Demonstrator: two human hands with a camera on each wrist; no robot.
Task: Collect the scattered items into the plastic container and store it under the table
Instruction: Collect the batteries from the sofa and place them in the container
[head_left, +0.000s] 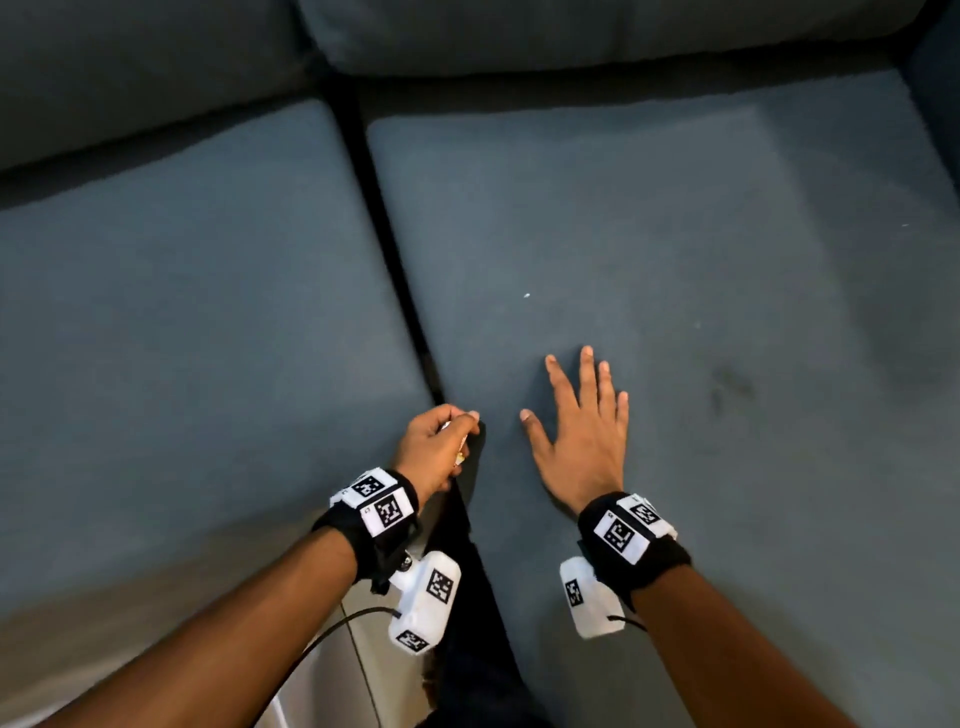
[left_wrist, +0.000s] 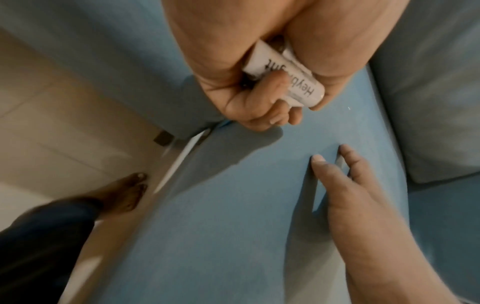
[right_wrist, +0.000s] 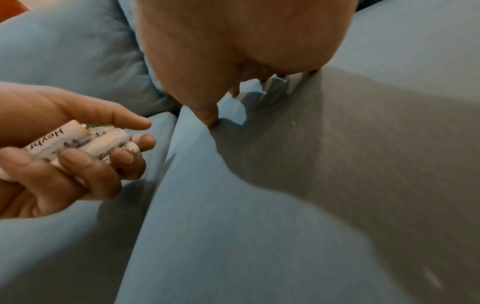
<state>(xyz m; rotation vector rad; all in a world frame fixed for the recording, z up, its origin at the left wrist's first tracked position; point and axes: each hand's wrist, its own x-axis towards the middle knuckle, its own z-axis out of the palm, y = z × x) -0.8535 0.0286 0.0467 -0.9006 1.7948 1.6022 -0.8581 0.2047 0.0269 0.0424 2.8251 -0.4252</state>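
A bundle of small white batteries (right_wrist: 78, 142) was gripped in the left hand (head_left: 434, 447), the fingers curled round several cells lying side by side, printed lettering showing on their wrappers. The hand was held low over the sofa cushion (head_left: 675, 249), close to the dark gap (head_left: 384, 239) between the two seat cushions. The right hand (head_left: 582, 431) was spread flat, fingers straight and apart, with the fingertips (right_wrist: 210, 121) pressed onto the cushion and nothing held in it. No loose battery could be seen on the fabric, and the plastic container was not in view in any picture.

The step in hand was judged to be a last sweep of the seat for stray cells. It would be done well if the flat palm were drawn slowly across the fabric and along the gap, where a thin cell could easily be hidden. The bundle should be kept level and tightly enclosed, since smooth round cells could slip out endways. Any find would best be passed to the left hand before the container was sought.
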